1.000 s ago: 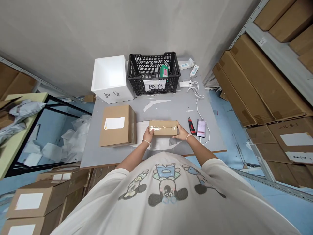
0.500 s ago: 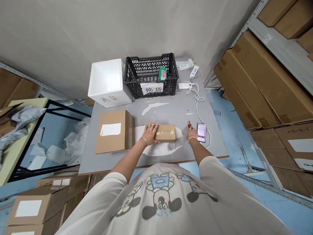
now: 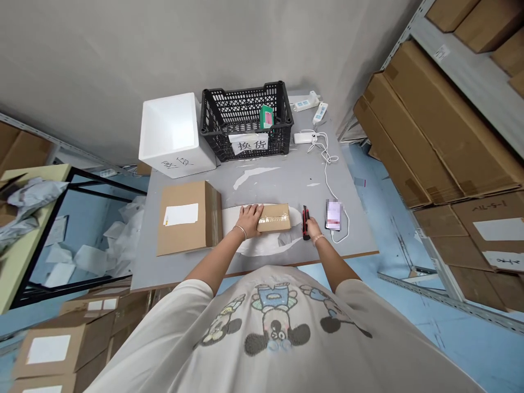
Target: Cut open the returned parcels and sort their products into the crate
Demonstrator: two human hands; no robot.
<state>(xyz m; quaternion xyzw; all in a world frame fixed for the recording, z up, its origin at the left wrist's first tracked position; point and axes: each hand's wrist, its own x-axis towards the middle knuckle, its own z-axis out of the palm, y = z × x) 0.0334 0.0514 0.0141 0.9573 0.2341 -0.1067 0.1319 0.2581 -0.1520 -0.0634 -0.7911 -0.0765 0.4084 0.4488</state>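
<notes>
A small cardboard box (image 3: pixel 273 218) with clear tape across its top lies on a white sheet (image 3: pixel 262 246) on the grey table (image 3: pixel 262 183). My left hand (image 3: pixel 249 220) rests flat on the box's left end. My right hand (image 3: pixel 314 229) stands just to the right of the box and grips a red-and-black utility knife (image 3: pixel 305 222), held upright. The blade is hidden or too small to see. Left of the sheet lies a larger cardboard box (image 3: pixel 188 218) with a white label.
A smartphone (image 3: pixel 333 215) with a white cable lies right of my right hand. Behind stand a black plastic crate (image 3: pixel 245 120) and a white foam box (image 3: pixel 174 134). Large cartons fill the shelves on the right; more boxes are stacked at lower left.
My right hand has left the small box and moved to the knife, which is now lifted from beside the phone and held near the box. My left hand has shifted onto the box's top.
</notes>
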